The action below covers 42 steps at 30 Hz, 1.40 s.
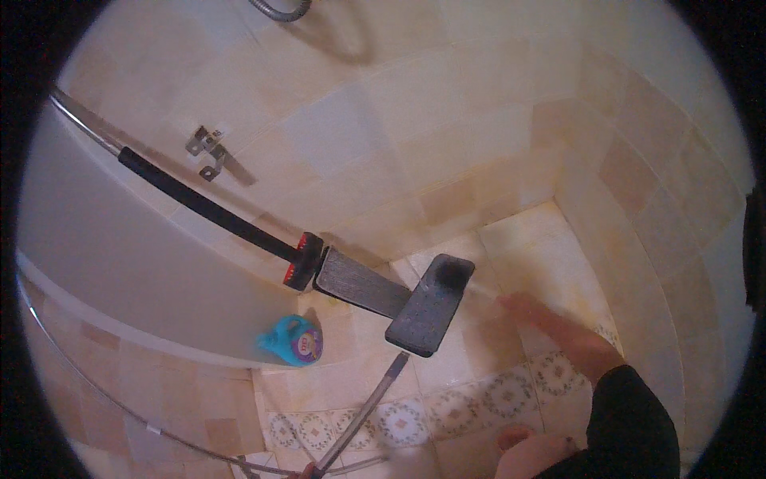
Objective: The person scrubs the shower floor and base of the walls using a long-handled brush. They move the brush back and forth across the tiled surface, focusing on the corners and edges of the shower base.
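My left hand shows only partly at the bottom edge, closed around a metal pole. The pole rises to a dark grey, rounded rectangular flat mop head. That head lies across a second grey flat panel, which meets the black-and-red end piece of a black-sleeved pole with a chrome upper part. My right hand is out of view. At the lower right, what look like two bare lower legs come out of black clothing; the nearer one is cut off by the frame.
A teal bottle with a purple label stands on the tiled floor by a pale curved panel. On the tiled wall are a metal bracket and, above, part of a shower hose. A thin curved metal rail or hose crosses the lower left.
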Tool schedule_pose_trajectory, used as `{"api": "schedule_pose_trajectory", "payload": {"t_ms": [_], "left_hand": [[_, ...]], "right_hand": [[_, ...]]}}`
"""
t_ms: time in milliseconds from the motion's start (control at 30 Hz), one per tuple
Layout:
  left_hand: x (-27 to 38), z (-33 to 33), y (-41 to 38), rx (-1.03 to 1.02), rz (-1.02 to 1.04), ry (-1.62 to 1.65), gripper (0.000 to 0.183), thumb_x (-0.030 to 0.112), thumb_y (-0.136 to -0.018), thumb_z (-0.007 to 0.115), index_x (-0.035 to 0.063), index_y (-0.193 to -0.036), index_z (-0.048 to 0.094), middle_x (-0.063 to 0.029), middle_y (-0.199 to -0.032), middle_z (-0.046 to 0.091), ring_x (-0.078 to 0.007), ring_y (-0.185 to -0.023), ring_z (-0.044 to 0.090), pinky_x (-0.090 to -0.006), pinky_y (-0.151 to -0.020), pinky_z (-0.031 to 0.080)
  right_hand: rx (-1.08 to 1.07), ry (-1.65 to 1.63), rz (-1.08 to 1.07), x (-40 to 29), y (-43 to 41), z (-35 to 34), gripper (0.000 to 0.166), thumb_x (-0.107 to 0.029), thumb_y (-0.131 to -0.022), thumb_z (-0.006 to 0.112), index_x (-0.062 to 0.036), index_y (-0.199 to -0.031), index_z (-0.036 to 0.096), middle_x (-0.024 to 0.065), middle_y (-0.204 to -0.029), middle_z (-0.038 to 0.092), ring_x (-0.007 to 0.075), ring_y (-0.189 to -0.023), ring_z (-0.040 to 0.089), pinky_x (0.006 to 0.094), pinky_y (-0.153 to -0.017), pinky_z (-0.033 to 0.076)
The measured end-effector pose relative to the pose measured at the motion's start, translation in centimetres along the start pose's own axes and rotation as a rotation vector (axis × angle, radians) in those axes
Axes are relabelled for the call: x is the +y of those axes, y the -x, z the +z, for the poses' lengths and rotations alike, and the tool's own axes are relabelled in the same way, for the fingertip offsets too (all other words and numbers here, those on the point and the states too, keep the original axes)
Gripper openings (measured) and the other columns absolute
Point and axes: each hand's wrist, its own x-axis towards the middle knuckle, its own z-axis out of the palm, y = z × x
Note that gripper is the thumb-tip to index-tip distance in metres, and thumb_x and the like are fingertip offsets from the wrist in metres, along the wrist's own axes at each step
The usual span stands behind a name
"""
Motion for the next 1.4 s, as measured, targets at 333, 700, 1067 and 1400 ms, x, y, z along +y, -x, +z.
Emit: {"api": "schedule_pose_trajectory", "payload": {"t_ms": [333,700,1067,1400], "left_hand": [[1.1,-0.6,0.6,-0.045,-0.092,-0.051,0.034,0.019,-0.075,0.059,0.017,-0.109,0.055,-0.0123,-0.086,0.058,-0.0324,-0.069,0.057,-0.04,-0.055,0.045],[2.9,-1.8,1.5,-0.005,-0.076,0.036,0.034,0.017,-0.075,0.059,0.0177,-0.108,0.056,-0.0098,-0.088,0.058,-0.0288,-0.072,0.058,-0.0366,-0.058,0.046],[2.0,-1.3,1.2,-0.051,-0.076,0.036,0.035,0.02,-0.077,0.056,0.0178,-0.112,0.053,-0.0136,-0.086,0.057,-0.0322,-0.072,0.056,-0.041,-0.056,0.044],[1.4,-0.5,1.5,0.01,-0.007,-0.021,0.036,0.02,-0.076,0.057,0.0166,-0.112,0.052,-0.0142,-0.083,0.056,-0.0334,-0.072,0.055,-0.041,-0.057,0.045]], "right_hand": [[-0.064,-0.102,-0.088,-8.4,-0.5,-1.3,0.04,-0.041,-0.085,0.04,-0.0064,-0.1,0.052,0.0189,-0.072,0.055,0.0348,-0.073,0.056,0.0464,-0.063,0.044],[-0.019,-0.254,0.257,-2.1,-5.0,-5.0,0.044,-0.041,-0.086,0.035,-0.0036,-0.088,0.058,0.0157,-0.082,0.059,0.0334,-0.077,0.057,0.042,-0.071,0.044],[-0.089,-0.226,-0.071,-8.1,-2.5,-3.1,0.034,-0.034,-0.086,0.034,-0.0072,-0.093,0.054,0.0172,-0.077,0.057,0.0333,-0.077,0.056,0.0456,-0.068,0.043],[0.074,-0.105,-0.068,-5.0,-8.6,-2.9,0.037,-0.039,-0.085,0.036,-0.0074,-0.095,0.053,0.0163,-0.076,0.057,0.0341,-0.073,0.056,0.0457,-0.063,0.044]]}}
